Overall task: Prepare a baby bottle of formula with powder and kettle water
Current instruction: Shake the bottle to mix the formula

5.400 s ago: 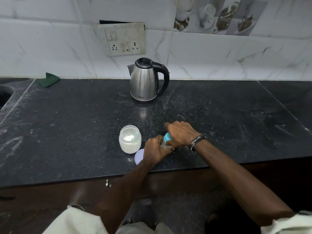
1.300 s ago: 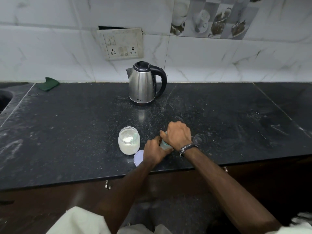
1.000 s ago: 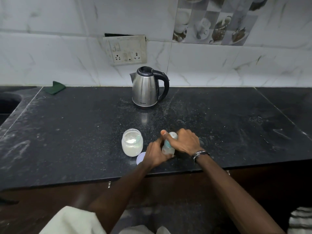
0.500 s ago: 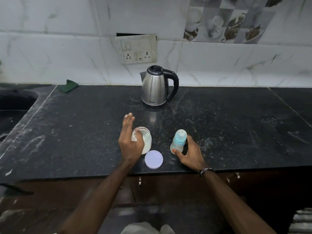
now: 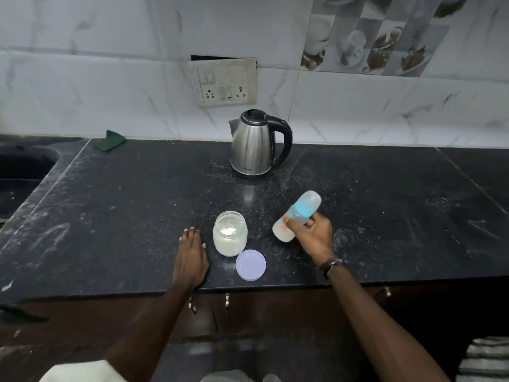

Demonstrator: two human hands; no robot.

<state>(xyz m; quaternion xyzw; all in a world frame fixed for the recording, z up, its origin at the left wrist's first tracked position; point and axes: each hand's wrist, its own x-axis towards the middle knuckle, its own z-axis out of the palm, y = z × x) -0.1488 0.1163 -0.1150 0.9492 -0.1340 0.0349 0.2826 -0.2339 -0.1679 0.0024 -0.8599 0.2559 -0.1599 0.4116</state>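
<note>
The right hand (image 5: 314,235) grips the capped bottle (image 5: 296,217) tilted, cap end up toward the kettle (image 5: 254,144), while the flat, relaxed left hand (image 5: 191,253) rests beside the powder jar (image 5: 230,232).

Kettle (image 5: 253,146) behind jar (image 5: 230,233), lid (image 5: 250,265)

Bench (image 5: 115,216): black speckled stone, dusted with pale scuffs and white specks. Green cloth (image 5: 109,140), folded, at the back edge against the wall, far left of and beyond the grip. Sink (image 5: 24,164) cut into the far-left end. Socket plate (image 5: 223,81), grimy, on the white marble-look wall tiles (image 5: 82,86), left of and above the grip. Patterned tile (image 5: 377,34), cup and dish prints, upper right. Cabinet handles (image 5: 226,302), metal, under the front edge.
</note>
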